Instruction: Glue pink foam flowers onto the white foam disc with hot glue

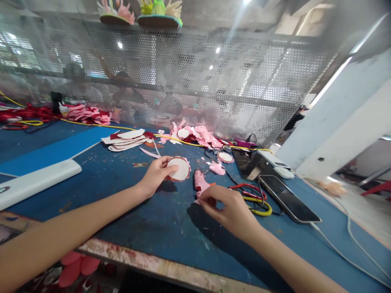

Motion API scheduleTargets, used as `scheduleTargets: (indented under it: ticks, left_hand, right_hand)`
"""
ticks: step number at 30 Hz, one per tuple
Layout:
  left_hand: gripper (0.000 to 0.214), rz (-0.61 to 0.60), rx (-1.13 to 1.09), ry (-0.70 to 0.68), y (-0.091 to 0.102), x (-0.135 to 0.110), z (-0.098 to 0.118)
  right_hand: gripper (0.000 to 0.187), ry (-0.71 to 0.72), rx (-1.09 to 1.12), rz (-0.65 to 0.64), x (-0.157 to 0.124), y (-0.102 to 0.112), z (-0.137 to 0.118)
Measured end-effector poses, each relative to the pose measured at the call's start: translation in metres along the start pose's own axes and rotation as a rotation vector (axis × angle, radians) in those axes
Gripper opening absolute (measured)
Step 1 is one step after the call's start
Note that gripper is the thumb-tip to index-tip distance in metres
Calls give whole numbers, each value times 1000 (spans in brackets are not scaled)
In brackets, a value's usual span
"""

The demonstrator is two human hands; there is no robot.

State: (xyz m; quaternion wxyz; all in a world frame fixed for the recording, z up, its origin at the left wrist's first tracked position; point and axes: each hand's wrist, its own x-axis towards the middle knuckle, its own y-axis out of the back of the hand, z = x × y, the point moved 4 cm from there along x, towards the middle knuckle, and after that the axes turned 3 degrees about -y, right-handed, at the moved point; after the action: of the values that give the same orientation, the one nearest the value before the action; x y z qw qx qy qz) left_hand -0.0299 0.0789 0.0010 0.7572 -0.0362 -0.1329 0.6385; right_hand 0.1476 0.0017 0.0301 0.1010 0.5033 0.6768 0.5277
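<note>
My left hand [159, 173] grips a round white disc [180, 170] with a ragged red and pink edge, thumb across its face. The disc is held up above the blue table. My right hand [227, 207] is closed in a pinch, thumb against fingertips. A small bit of pink shows at those fingertips, too little to name. Just beyond them lies a pink glue gun [200, 181], its lower end partly covered by my fingers. A pink scrap [217, 167] and another white disc with a pink edge [225, 157] are farther back.
Red-and-yellow-handled scissors [259, 205] and a phone [290, 197] with a cable lie at right. Behind are stacked white pieces [126, 140], a pink heap [195, 134] and a yellow cord [180, 140]. A long white case [39, 183] lies left; a perforated metal screen [195, 77] borders the back.
</note>
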Motion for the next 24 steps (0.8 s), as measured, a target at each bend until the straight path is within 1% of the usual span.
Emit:
scheduleTargets:
  ticks: [3,5,7,8,11,13,15,17,20,24]
  left_hand:
    - [40,-31,-14,40,-5,-4,-1]
    - [41,-52,-29,76,-10,-8,-2]
    - [43,-77,-32,103,-14,-11,-3]
    - [44,-92,-27,113,-16,-13,-3]
    - [43,-130,6,131,-20,-16,-4]
    - [42,-134,23,135,-20,-17,-4]
    - [41,-130,40,142,-19,-16,-5]
    - [40,-134,73,146,-19,-16,-6]
    - [36,-148,145,112,-21,-17,-6]
    - [31,-179,167,60,-26,-20,-5]
  right_hand:
    - [12,-186,177,81,0,3,10]
    - [16,-265,282,136,0,4,17]
    - [26,-303,344,174,1,4,22]
    - [28,-316,357,186,2,4,24]
    - [22,-387,431,207,3,5,28]
    - [19,-447,557,213,3,4,30]
    - [21,-483,685,222,3,4,31]
    - [25,-504,758,237,3,4,31]
    - [27,-533,778,257,2,5,30]
    - [23,-538,781,285,2,5,26]
